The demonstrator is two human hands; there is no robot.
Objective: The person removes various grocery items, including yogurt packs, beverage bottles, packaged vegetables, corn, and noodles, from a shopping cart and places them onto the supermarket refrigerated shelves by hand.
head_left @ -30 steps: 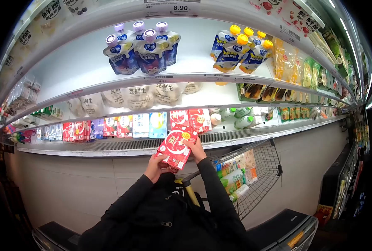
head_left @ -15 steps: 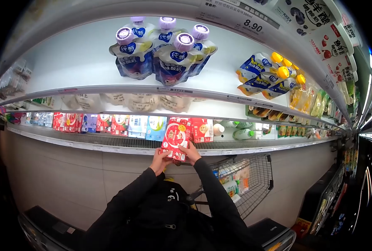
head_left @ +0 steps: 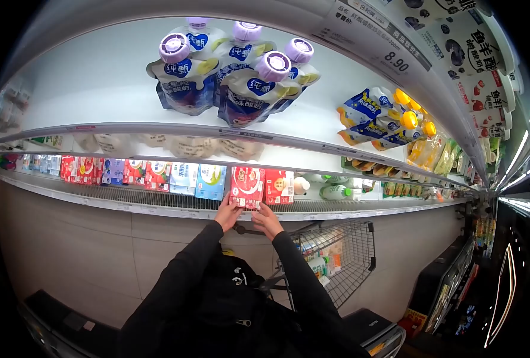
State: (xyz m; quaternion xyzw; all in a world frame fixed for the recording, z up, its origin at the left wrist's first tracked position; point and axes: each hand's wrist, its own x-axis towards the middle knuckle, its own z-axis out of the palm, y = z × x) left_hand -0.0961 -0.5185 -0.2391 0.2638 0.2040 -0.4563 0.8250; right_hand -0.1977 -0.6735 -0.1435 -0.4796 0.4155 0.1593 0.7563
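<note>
A red carton with a white ring printed on its front stands at the front of the lowest shelf, among other packs. My left hand is at its lower left corner, fingers along the side and thumb at the bottom edge. Just below the lower right edge, my right hand has its fingers apart; whether the fingertips touch the carton is hard to see. Another red carton is close on the right, and a blue-and-white pack is on the left.
A wire shopping cart with goods inside stands right of my arms. Pouches with purple caps and yellow-capped pouches fill parts of the upper shelf. The lower shelf edge runs across in front of me.
The red carton has moved forward, away from me, onto the lowest shelf and stands more in line with the neighbouring packs. My right hand has loosened and slid below its edge.
</note>
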